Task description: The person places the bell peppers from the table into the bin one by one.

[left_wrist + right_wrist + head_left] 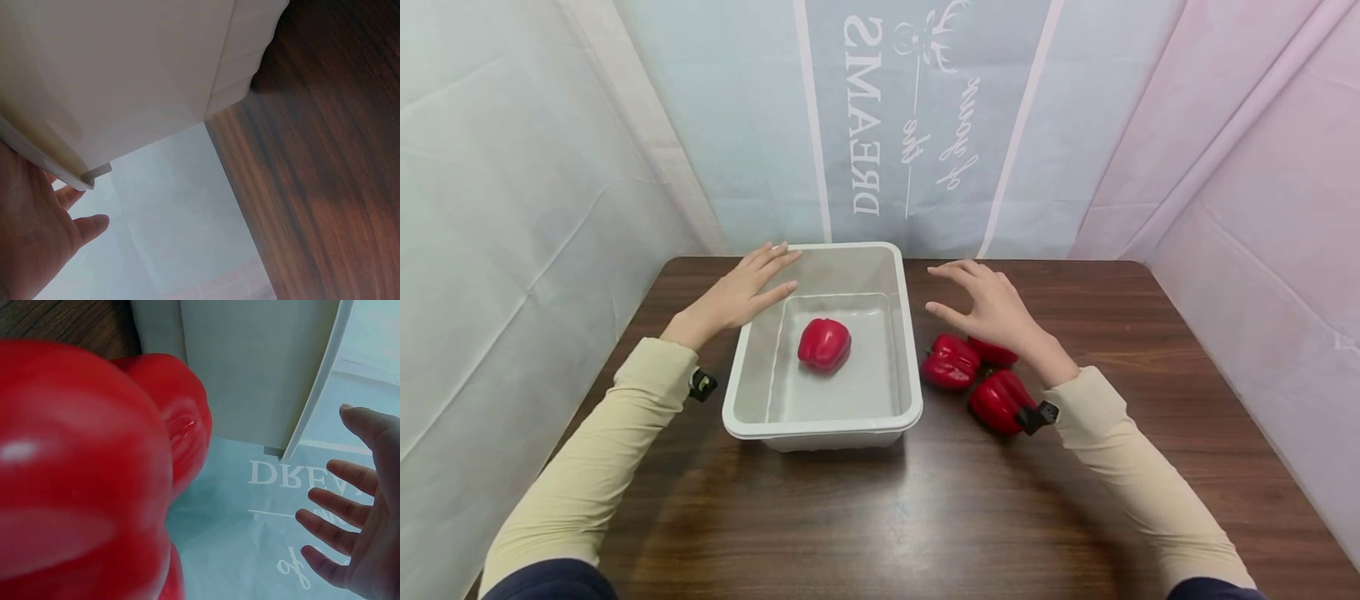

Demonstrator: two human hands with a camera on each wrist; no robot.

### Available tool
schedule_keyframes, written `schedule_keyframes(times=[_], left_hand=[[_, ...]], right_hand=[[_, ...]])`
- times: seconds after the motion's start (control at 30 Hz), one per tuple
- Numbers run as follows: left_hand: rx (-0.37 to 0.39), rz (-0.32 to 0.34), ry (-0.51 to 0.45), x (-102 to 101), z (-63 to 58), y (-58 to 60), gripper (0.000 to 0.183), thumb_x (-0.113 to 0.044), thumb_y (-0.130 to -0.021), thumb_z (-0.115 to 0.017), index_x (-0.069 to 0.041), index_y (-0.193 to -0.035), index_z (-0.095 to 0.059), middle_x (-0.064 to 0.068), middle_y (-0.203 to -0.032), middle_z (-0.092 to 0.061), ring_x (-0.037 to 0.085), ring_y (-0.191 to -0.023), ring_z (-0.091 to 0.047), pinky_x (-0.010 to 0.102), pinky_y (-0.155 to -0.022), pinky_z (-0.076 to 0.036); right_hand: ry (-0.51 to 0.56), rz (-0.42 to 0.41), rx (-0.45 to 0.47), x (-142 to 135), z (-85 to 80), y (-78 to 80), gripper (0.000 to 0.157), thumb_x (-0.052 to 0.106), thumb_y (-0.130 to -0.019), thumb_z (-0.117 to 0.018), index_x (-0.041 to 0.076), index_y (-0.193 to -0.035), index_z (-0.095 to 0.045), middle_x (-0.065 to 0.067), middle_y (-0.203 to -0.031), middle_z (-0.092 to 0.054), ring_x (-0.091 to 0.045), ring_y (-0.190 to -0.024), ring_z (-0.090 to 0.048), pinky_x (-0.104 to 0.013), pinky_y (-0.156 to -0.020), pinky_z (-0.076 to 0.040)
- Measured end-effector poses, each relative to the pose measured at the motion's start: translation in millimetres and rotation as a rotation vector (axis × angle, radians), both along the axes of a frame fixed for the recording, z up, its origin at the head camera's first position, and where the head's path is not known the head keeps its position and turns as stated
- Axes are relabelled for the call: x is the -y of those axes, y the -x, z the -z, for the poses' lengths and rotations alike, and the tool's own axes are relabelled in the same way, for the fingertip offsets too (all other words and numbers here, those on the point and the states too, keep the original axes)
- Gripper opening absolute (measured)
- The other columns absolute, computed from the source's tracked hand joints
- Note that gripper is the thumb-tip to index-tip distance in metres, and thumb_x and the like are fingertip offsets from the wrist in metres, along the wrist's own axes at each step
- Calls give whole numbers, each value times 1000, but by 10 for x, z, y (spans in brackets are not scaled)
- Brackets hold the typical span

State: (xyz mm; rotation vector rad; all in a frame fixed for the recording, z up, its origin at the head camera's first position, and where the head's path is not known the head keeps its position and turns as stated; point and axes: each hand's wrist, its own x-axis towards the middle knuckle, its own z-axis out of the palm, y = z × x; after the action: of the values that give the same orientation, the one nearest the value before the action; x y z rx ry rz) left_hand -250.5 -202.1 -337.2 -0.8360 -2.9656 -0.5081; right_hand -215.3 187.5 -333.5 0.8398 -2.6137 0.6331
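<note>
One red bell pepper (pixel 824 345) lies on the floor of a light grey plastic bin (pixel 822 429). My left hand (pixel 741 292) is at the bin's far left rim, fingers spread and reaching over the edge, holding nothing. In the left wrist view that hand (pixel 37 231) shows beside the bin's rim. To the right of the bin my right hand (pixel 988 304) hovers with fingers apart and nothing in it. Below it on the table are three more red bell peppers (pixel 951 362), one partly hidden behind the others. The right wrist view shows two of them large and near, with the right hand (pixel 356 512) beyond.
The dark wooden table (pixel 880 525) carries the bin left of centre. A pale curtain (pixel 760 125) with mirrored lettering hangs right behind the far edge, and white cloth walls (pixel 512 208) stand on both sides. Each wrist wears a small black camera (pixel 702 385).
</note>
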Motion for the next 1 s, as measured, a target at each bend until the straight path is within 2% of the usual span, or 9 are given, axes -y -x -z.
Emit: schedule_keyframes(times=[0.4, 1.0], left_hand=[[8, 2, -10, 3, 2, -5, 62, -55, -95, -36, -27, -148, -23, 7, -155, -14, 27, -143, -2, 56, -112, -9], [12, -9, -10, -7, 13, -18, 61, -55, -95, -35, -27, -148, -22, 6, -155, -14, 26, -143, -2, 56, -112, -10]], right_hand=[[-10, 3, 7, -23, 70, -7, 55, 51, -82, -63, 23, -129, -55, 1, -124, -55, -20, -113, -52, -41, -79, -38], [-40, -9, 108, -53, 133, -79, 59, 54, -82, -61, 25, -132, -51, -1, -130, -52, -19, -116, -51, -48, -87, -39]])
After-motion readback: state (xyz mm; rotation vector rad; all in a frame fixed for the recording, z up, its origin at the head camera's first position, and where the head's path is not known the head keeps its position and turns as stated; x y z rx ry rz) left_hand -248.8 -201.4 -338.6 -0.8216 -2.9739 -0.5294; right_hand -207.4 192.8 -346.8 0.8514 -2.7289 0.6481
